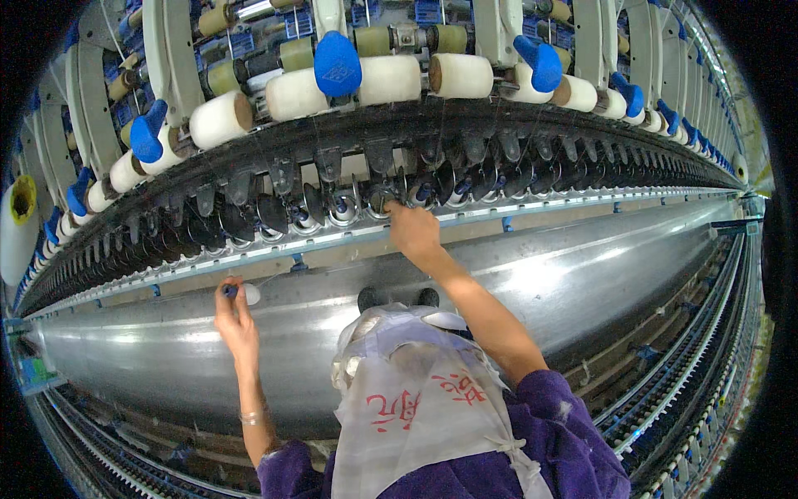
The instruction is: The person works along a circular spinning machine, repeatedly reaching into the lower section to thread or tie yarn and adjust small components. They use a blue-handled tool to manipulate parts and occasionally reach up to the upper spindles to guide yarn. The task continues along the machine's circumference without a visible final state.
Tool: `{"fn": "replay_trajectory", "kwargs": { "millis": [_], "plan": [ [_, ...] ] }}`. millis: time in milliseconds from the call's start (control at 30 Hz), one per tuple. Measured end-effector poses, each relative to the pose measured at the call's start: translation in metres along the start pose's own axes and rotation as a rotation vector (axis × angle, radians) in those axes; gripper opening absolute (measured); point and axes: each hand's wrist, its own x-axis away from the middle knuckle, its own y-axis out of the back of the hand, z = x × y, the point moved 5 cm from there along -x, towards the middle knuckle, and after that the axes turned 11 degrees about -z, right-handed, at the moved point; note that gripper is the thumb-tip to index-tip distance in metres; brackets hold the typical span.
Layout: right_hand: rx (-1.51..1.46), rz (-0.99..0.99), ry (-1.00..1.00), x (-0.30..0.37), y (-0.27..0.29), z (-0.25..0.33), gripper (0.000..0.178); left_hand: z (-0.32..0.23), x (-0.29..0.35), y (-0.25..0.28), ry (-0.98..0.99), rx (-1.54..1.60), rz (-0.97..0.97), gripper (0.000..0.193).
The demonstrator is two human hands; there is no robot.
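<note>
From where I operate, I see the person's left hand (238,320) raised at the left, thumb and fingers pinching a small white bobbin with a dark blue end (253,293). This bobbin sits at the fingertips, above a broad, glossy grey surface (532,287) and well apart from the other hand. I follow the right hand (416,233) to the long row of dark, upright spindles (422,193), where its fingers are bent and their tips reach in among the metal rings; I cannot tell whether they pinch anything there. Just below those fingertips I make out a pale, narrow metal rail (474,216) running along the row. Above it I see thick, cream-white cylindrical rollers (389,81) and paddle-shaped blue plastic levers (337,66). A short purple fabric sleeve (553,412) covers the upper part of the right arm.
</note>
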Motion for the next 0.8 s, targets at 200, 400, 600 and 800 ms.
{"fn": "replay_trajectory", "kwargs": {
  "millis": [200,400,600,800],
  "plan": [
    [-0.184,-0.128,0.079,-0.023,0.084,0.037,0.035,-0.147,0.006,-0.041,-0.152,0.864,-0.008,0.022],
    [-0.795,-0.103,0.108,-0.058,0.186,0.065,0.04,-0.206,-0.011,-0.17,-0.223,0.342,0.136,0.017],
    [-0.613,-0.263,0.457,-0.036,0.274,0.087,0.025,-0.214,-0.006,-0.163,-0.28,0.388,0.142,0.017],
    [-0.675,0.64,0.497,-0.004,0.187,0.093,0.055,-0.236,-0.017,-0.102,0.442,1.723,0.563,0.04]
  ]
}}
